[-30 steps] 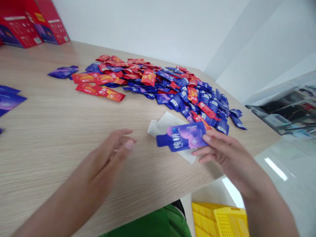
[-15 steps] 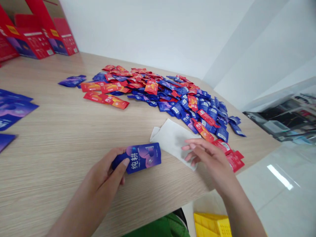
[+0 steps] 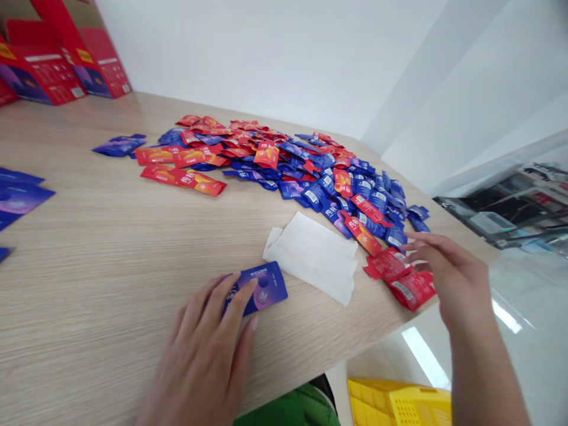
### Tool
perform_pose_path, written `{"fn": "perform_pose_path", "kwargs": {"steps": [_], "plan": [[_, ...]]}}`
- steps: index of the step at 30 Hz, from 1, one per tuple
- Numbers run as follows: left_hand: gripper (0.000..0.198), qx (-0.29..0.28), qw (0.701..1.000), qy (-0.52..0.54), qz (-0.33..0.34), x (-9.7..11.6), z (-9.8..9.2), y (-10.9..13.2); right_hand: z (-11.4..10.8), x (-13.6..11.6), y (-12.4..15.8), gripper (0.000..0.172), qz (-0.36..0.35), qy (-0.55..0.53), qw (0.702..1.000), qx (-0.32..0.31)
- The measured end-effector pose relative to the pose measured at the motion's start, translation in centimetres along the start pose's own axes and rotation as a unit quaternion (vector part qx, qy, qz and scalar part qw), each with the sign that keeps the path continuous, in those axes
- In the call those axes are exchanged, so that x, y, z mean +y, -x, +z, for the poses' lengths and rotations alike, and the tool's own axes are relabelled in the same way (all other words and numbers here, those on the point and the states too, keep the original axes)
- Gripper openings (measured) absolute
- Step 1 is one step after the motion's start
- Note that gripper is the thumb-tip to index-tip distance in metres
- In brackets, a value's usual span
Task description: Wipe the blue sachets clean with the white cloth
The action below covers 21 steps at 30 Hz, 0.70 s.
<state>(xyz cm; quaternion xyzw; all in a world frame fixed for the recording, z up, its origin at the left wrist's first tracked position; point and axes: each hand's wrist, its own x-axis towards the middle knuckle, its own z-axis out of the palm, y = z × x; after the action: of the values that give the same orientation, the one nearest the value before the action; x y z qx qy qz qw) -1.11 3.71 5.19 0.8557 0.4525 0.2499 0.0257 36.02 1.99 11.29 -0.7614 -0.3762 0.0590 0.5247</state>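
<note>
My left hand lies over a blue-purple pouch near the table's front edge. Its fingers rest stretched on the pouch and partly cover the print. Out at the right, my right hand hovers with fingers apart and nothing seen in them. Just left of and below those fingers are red pouches, back labels up, at the table's right edge. Between the hands a folded white cloth lies flat.
A long heap of red and blue pouches spreads across the table behind the cloth. Red cartons stand at the back left, with more blue pouches at the left edge. A yellow crate is below the front edge.
My left hand has gone from gripping the blue pouch at its end to lying over it on the table. My right hand has moved right, from above the cloth to the red pouches.
</note>
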Motion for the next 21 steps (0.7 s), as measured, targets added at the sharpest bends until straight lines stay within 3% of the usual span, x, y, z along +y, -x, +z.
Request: {"fn": "perform_pose_path", "kwargs": {"steps": [3, 8, 12, 15, 18, 21], "plan": [[0.055, 0.006, 0.996, -0.067, 0.052, 0.0, 1.0, 0.8, -0.6, 0.7, -0.6, 0.023, 0.003, 0.025, 1.000, -0.014], [0.059, 0.027, 0.989, -0.135, 0.046, 0.0, 1.0, 2.0, 2.8, 0.2, 3.7, 0.029, -0.087, 0.075, 0.975, -0.192], [0.058, 0.022, 0.990, -0.131, 0.047, 0.1, 0.3, 2.2, 6.7, -1.9, 7.5, 0.025, -0.239, 0.120, 0.939, -0.215], [0.058, 0.028, 0.991, -0.128, 0.033, -0.1, 0.0, 2.3, 9.1, -2.9, 9.0, 0.035, -0.320, 0.150, 0.907, -0.230], [0.059, 0.037, 0.989, -0.139, 0.024, -0.4, 0.1, 2.9, 10.4, -2.5, 9.5, 0.050, -0.341, 0.194, 0.882, -0.262], [0.067, 0.035, 0.987, -0.157, 0.027, -0.6, 0.4, 3.7, 10.2, -1.7, 9.1, 0.047, -0.330, 0.229, 0.875, -0.270]]}}
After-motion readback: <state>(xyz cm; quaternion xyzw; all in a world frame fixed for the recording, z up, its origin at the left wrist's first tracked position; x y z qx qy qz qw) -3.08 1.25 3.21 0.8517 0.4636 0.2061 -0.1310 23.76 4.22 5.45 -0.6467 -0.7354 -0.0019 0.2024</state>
